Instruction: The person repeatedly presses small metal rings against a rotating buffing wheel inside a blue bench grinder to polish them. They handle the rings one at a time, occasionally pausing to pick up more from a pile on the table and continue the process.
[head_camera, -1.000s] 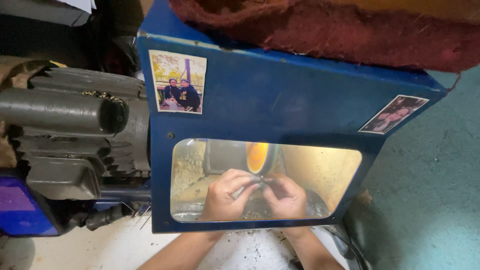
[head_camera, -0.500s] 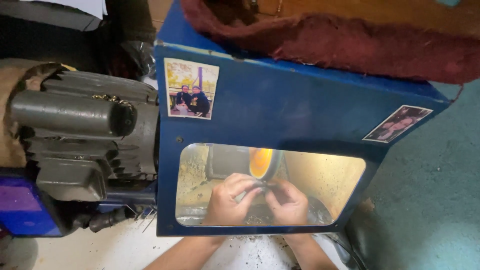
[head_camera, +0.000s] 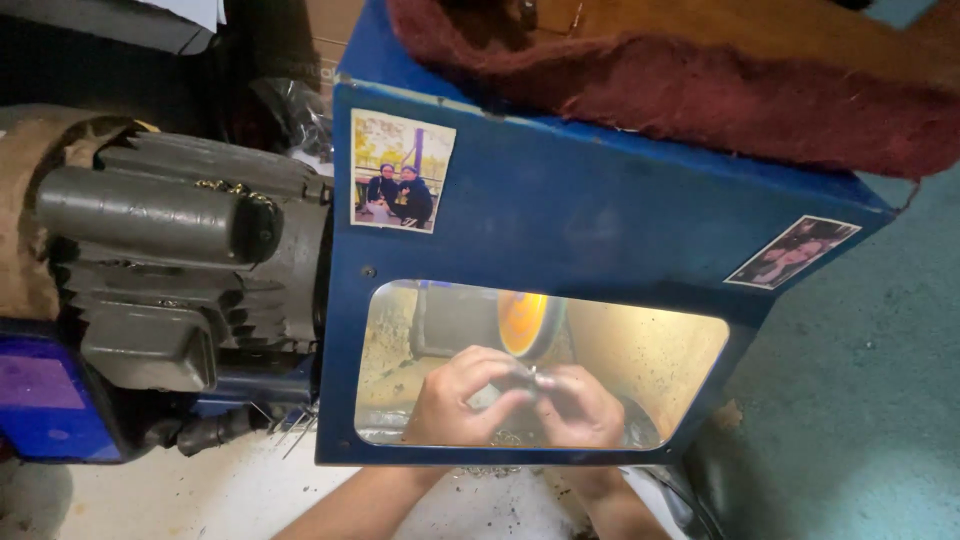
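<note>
Head view: a small metal workpiece (head_camera: 533, 377) is pinched between the fingertips of the left hand (head_camera: 462, 398) and right hand (head_camera: 578, 405), just below the orange polishing wheel (head_camera: 524, 322), behind the blue hood's window (head_camera: 650, 350).

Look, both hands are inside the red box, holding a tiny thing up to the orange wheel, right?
Not quite: the box is blue, not red; only the fuzzy cloth on top is dark red. The head view shows this. The rest holds: the left hand and right hand are inside it, pinching a tiny thing by the orange wheel.
</note>
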